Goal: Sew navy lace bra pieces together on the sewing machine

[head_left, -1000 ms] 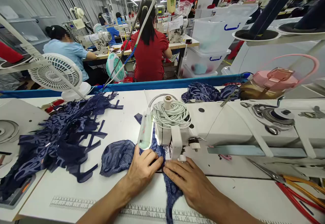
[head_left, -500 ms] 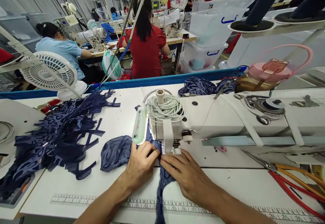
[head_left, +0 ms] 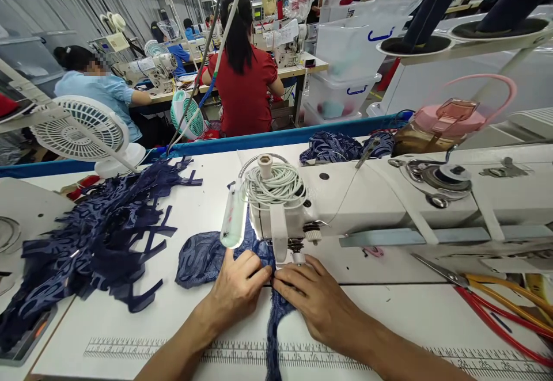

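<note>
Head view: our left hand (head_left: 239, 286) and right hand (head_left: 317, 297) rest on the lace (head_left: 281, 307) at the near side of the machine (head_left: 367, 205); we cannot tell whether our bent fingers grip it.

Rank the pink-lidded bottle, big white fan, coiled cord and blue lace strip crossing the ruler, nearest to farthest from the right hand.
1. Blue lace strip: touching the right hand.
2. Coiled cord: ahead, slightly left.
3. Pink-lidded bottle: back right.
4. Big white fan: back left.

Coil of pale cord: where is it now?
Near the centre of the head view, the coil sits atop the sewing machine, just beyond the left hand and right hand.
</note>
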Motion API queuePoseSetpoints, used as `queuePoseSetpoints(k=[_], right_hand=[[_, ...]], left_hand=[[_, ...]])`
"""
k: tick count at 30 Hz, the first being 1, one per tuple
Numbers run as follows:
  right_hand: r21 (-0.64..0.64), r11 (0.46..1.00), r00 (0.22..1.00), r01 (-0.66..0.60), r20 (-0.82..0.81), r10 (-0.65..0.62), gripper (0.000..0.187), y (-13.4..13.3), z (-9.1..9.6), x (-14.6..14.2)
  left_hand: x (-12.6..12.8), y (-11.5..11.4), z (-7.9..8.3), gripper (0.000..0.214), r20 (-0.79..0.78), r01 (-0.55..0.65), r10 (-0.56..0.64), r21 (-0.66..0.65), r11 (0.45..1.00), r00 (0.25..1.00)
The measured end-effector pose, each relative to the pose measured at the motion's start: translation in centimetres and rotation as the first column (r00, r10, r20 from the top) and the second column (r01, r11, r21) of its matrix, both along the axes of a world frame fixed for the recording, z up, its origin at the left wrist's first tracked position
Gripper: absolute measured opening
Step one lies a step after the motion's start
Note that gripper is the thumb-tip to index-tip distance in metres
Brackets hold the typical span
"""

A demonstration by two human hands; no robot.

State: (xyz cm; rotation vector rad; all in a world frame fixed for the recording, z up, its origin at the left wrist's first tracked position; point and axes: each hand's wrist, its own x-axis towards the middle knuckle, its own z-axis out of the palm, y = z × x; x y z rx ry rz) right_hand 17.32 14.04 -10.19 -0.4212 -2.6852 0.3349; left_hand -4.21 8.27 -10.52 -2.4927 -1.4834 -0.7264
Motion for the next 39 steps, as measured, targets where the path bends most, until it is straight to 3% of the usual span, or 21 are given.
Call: queuePoseSetpoints(k=[14,24,39], right_hand=[[-0.011,1.000,0.999,0.015,-0.050,-0.015,0.048,-0.1,-0.1,-0.2],[0.006,1.000,0.999,-0.028,0.036,0.028,0.050,-0.1,-0.6,0.5],[-0.011,1.000,0.999,-0.005,0.041,0.005,0.047,-1.1,-0.4,0.6]], left_hand=[[-0.2,0.1,0.0,0.034,0.002,0.018,-0.018,-0.019,1.000,1.000],[-0.1,0.1,0.0,0.030,0.086,-0.029,0.025,0.038,0.999,0.996],[0.1,0.1,0.0,0.030,-0.018,-0.047,0.047,0.045,0.998,0.999]])
